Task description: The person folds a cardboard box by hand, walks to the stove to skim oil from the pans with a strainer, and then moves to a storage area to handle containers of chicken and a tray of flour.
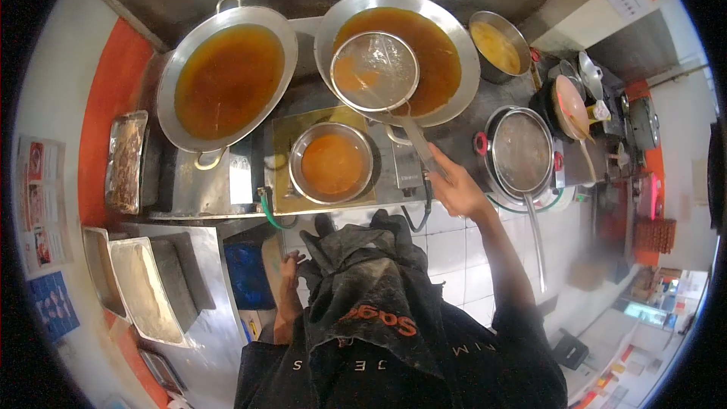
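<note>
My right hand [454, 188] is wrapped round the handle of a wide mesh skimmer [382, 57]. Its round head is over the right-hand wok [471, 60], which holds brown oil; an orange-brown patch shows in the mesh. At my side, next to the dark apron [356, 250], my left hand [292, 265] hangs with fingers loosely apart and nothing seen in them. Nearest in front of me is a steel bowl [369, 174] of orange-brown liquid. Another large wok [170, 106] of brown oil sits to the left.
A pot [522, 60] of yellow liquid stands at the back right. Nearer, a second strainer [522, 153] rests over a pot, its long handle sticking out past the counter edge. Metal trays [148, 288] stand at left. A green hose [269, 212] hangs at the counter front.
</note>
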Demonstrator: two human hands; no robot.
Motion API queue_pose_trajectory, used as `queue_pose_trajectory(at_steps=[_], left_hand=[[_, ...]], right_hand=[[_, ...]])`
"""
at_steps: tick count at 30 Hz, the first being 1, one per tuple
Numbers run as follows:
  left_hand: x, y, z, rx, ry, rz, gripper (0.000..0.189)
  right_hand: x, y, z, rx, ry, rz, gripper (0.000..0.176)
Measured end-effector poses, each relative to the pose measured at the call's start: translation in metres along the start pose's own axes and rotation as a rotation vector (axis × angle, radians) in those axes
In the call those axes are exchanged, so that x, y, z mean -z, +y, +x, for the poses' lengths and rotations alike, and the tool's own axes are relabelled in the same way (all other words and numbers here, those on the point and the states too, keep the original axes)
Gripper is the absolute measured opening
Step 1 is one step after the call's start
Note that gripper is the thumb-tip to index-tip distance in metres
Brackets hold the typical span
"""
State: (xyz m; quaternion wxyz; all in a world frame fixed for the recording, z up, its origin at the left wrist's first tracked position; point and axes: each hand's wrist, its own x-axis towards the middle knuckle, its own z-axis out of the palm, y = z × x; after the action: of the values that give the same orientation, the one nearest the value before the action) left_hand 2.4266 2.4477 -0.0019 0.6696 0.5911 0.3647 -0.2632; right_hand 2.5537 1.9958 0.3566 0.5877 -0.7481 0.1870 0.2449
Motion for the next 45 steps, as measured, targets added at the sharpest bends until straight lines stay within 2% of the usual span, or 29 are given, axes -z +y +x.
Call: queue_pose_trajectory(at_steps=[1, 3, 4, 6, 8, 10, 12, 14, 16, 20, 23, 25, 28, 32, 34, 35, 37, 38, 40, 41, 43, 44, 45], left_hand=[[-0.001, 0.004, -0.006, -0.029, -0.012, -0.022, 0.048], [-0.009, 0.012, -0.017, -0.015, 0.042, -0.040, 0.047], [-0.008, 0.009, -0.018, -0.006, 0.085, -0.048, 0.046], [0.003, -0.001, -0.017, -0.032, 0.064, -0.028, 0.044], [0.007, -0.006, -0.019, -0.060, 0.036, -0.005, 0.043], [0.001, -0.005, -0.026, 0.055, 0.081, -0.051, 0.040], [-0.001, -0.004, -0.034, 0.037, 0.087, -0.045, 0.040], [-0.003, 0.003, -0.044, 0.021, 0.088, -0.031, 0.040], [-0.008, 0.014, -0.051, 0.115, 0.120, 0.010, 0.041], [0.007, -0.017, -0.029, 0.042, 0.120, -0.012, 0.042], [0.009, -0.022, -0.025, -0.004, 0.078, -0.066, 0.042], [0.008, -0.023, -0.024, -0.053, 0.092, -0.077, 0.042], [0.008, -0.024, -0.020, -0.001, 0.128, -0.056, 0.041], [0.012, -0.029, -0.016, -0.050, 0.086, -0.078, 0.042], [0.010, -0.022, -0.018, 0.078, 0.124, -0.062, 0.039], [0.007, -0.020, -0.023, 0.080, 0.122, -0.062, 0.039], [0.003, -0.013, -0.027, 0.034, 0.125, -0.021, 0.037], [0.007, -0.022, -0.020, 0.032, 0.123, -0.018, 0.037], [0.012, -0.029, -0.017, -0.079, 0.076, -0.066, 0.037], [0.010, -0.026, -0.016, -0.080, 0.073, -0.066, 0.037], [0.008, -0.024, -0.022, -0.023, 0.106, -0.070, 0.038], [0.008, -0.022, -0.024, -0.023, 0.107, -0.070, 0.038], [0.007, -0.019, -0.025, -0.024, 0.091, -0.052, 0.038]], right_hand=[[0.000, 0.012, -0.005, 0.000, -0.014, -0.006, 0.061], [-0.004, 0.043, -0.016, 0.454, 0.109, -0.238, 0.061], [-0.010, 0.046, -0.026, 0.455, 0.092, -0.241, 0.061], [-0.024, 0.048, -0.047, 0.230, 0.129, -0.435, 0.060], [-0.040, 0.058, -0.053, 0.214, 0.129, -0.487, 0.058], [-0.048, 0.079, -0.053, 0.200, 0.135, -0.541, 0.057], [-0.051, 0.112, -0.044, 0.303, 0.179, -0.600, 0.057], [-0.051, 0.114, -0.048, 0.250, 0.168, -0.617, 0.058], [-0.049, 0.122, -0.054, 0.269, 0.170, -0.688, 0.060], [-0.041, 0.137, -0.053, 0.236, 0.135, -0.726, 0.061], [-0.038, 0.141, -0.049, 0.338, 0.155, -0.711, 0.061], [-0.038, 0.138, -0.052, 0.162, 0.065, -0.696, 0.068], [-0.037, 0.139, -0.049, 0.191, 0.066, -0.676, 0.069], [-0.036, 0.140, -0.049, 0.244, 0.082, -0.690, 0.070], [-0.034, 0.131, -0.055, 0.106, 0.033, -0.662, 0.068], [-0.033, 0.134, -0.054, 0.104, 0.035, -0.663, 0.068], [-0.032, 0.144, -0.049, 0.337, 0.115, -0.563, 0.060], [-0.033, 0.144, -0.049, 0.337, 0.120, -0.561, 0.060], [-0.035, 0.139, -0.052, 0.166, -0.013, -0.429, 0.049], [-0.032, 0.134, -0.052, 0.166, -0.010, -0.429, 0.049], [-0.027, 0.124, -0.052, -0.156, -0.262, -0.043, 0.052], [-0.025, 0.126, -0.053, -0.155, -0.263, -0.043, 0.052], [-0.022, 0.130, -0.055, -0.227, -0.342, 0.143, 0.056]])
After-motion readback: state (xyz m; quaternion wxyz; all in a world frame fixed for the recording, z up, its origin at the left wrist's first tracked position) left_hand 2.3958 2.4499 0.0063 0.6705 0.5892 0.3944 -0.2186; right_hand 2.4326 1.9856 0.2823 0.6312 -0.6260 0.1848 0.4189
